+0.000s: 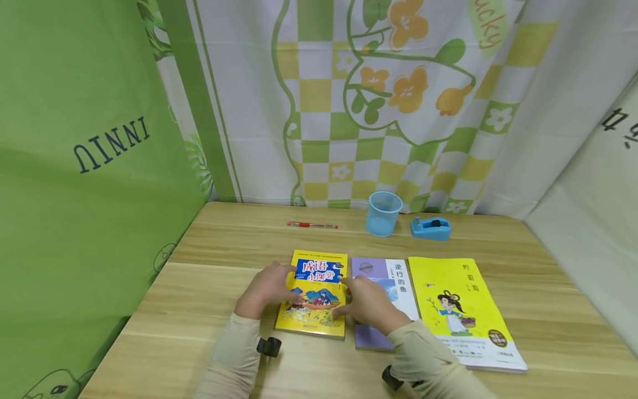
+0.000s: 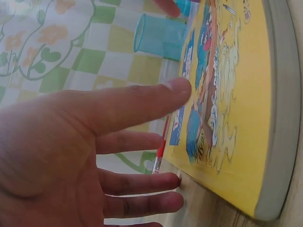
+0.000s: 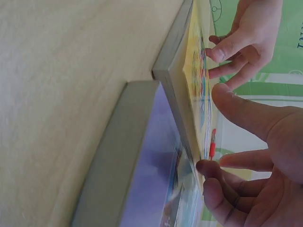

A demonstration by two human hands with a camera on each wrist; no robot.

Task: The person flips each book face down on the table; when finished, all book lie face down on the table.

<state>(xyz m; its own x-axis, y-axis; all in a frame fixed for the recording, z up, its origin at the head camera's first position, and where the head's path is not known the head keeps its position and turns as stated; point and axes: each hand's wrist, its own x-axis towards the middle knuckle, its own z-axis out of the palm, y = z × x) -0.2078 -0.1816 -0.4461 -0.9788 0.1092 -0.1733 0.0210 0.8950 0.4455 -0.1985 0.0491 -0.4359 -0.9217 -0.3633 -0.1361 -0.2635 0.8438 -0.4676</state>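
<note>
A small yellow book [image 1: 319,318] with a blue title panel and a boat picture lies flat on the table, and both hands are at its sides. My left hand [image 1: 269,288] is at its left edge; in the left wrist view its thumb [image 2: 137,106] is over the cover and the fingers are spread beside the edge. At the right edge is my right hand [image 1: 371,302], thumb over the cover, fingers loosely bent near the gap beside the purple-and-white book [image 1: 374,338]. Whether the fingertips touch the book is hard to tell. Neither hand grips anything.
Right of the purple book lies a larger yellow book [image 1: 448,277] with a girl on its cover. Along the table's back are a red pen [image 1: 312,225], a blue mesh cup [image 1: 382,219] and a blue tape dispenser [image 1: 432,229]. Curtains [image 1: 239,111] hang behind.
</note>
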